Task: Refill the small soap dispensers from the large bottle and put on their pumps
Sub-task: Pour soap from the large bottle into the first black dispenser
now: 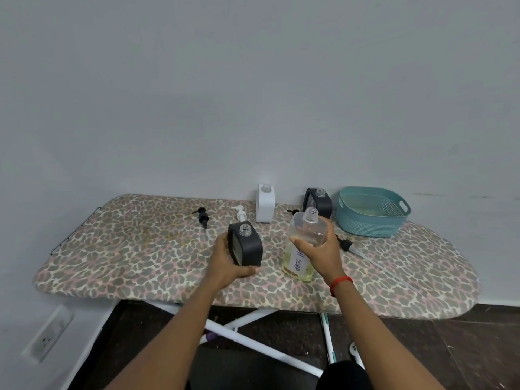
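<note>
Head view. An ironing board with a spotted cover runs left to right, its far edge against the wall and its near edge towards the person. Its left end is squared and its right end is rounded. The widest stretch of bare cover lies at the left end, beyond a black pump that lies on its side. A narrower bare strip runs along the near edge in front of both hands.

The left hand grips a black dispenser near the middle of the board, fingers round its left side and thumb along its lower front edge. The dispenser is tilted and its neck is open. Whether its base touches the cover cannot be told.

Just to its right, the right hand wraps around the middle of the large bottle. The bottle stands on the board with its neck open and yellowish soap in its lower part.

A white pump lies just behind the black dispenser. A white dispenser and a second black dispenser stand at the far edge by the wall, both uncapped.

A teal basket sits at the right rear. In front of it a long-tubed pump lies near the right hand, its tube pointing towards the rounded end.
</note>
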